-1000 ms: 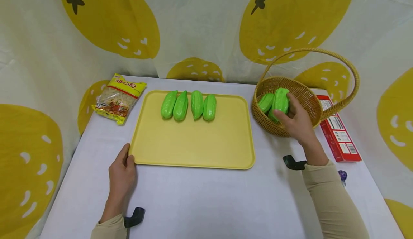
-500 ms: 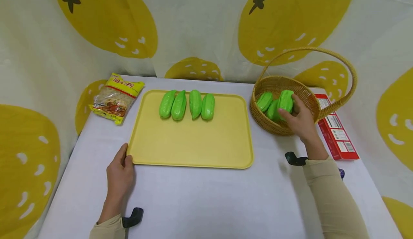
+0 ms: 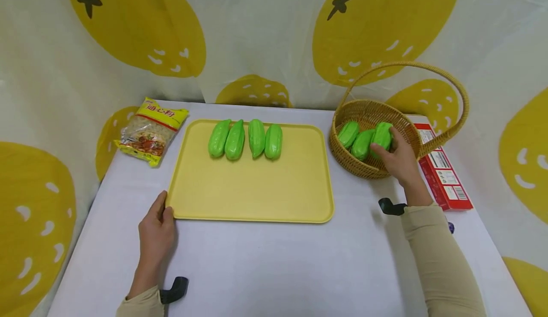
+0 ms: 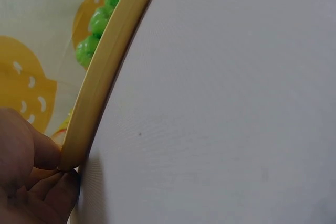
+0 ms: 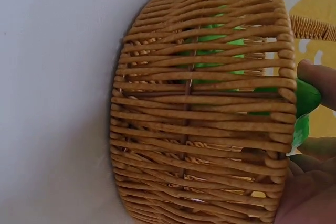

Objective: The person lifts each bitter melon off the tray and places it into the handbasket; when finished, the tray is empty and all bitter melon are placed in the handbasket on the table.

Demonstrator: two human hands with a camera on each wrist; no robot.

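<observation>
My right hand (image 3: 401, 158) grips a bright green, ribbed bitter melon (image 3: 383, 135) inside the wicker basket (image 3: 357, 167), near its right side. Two more bitter melons lie there to the left of it, the closer one (image 3: 362, 144) beside the held one. Through the weave in the right wrist view, green shows behind the basket wall (image 5: 205, 124). At the near left corner of the yellow tray (image 3: 252, 198), my left hand (image 3: 157, 229) pinches the rim, thumb above and fingers below in the left wrist view. Several bitter melons (image 3: 257, 139) stand in a row along the tray's far side.
A yellow bag of pasta (image 3: 151, 131) lies left of the tray. Right of the basket is a red and white box (image 3: 447, 177), with a small purple item (image 3: 451, 227) near my right sleeve. The basket's tall handle (image 3: 462, 103) arches over its right side.
My right hand has lowered the bitter melon and shifted it slightly right in the basket, beside the other two. My left hand keeps its place at the tray corner.
</observation>
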